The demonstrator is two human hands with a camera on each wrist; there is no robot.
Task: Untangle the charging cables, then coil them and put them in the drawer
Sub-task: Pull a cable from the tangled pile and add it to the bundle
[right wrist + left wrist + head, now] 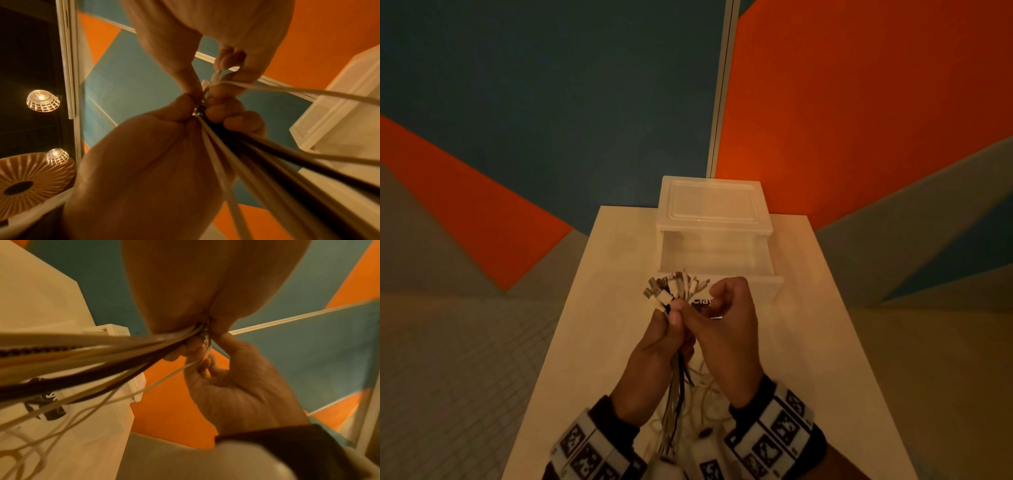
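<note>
A bundle of white and black charging cables (675, 390) hangs from my left hand (671, 318), which grips it just below the fanned-out connectors (674, 287). The same fist shows in the right wrist view, where the left hand (156, 146) is wrapped round the bundle (236, 154). My right hand (722, 305) is next to it and pinches one thin white cable (287, 91) near its plug. In the left wrist view that right hand (207, 363) holds the thin cable (164, 380) apart from the bundle (92, 353). Behind the hands the white drawer (772, 286) stands pulled out.
The white drawer unit (712, 202) sits at the far end of a pale narrow table (811, 342). Loose cable loops (707, 397) lie on the table under my wrists. A dark label (702, 302) shows on the drawer front. The table edges drop off left and right.
</note>
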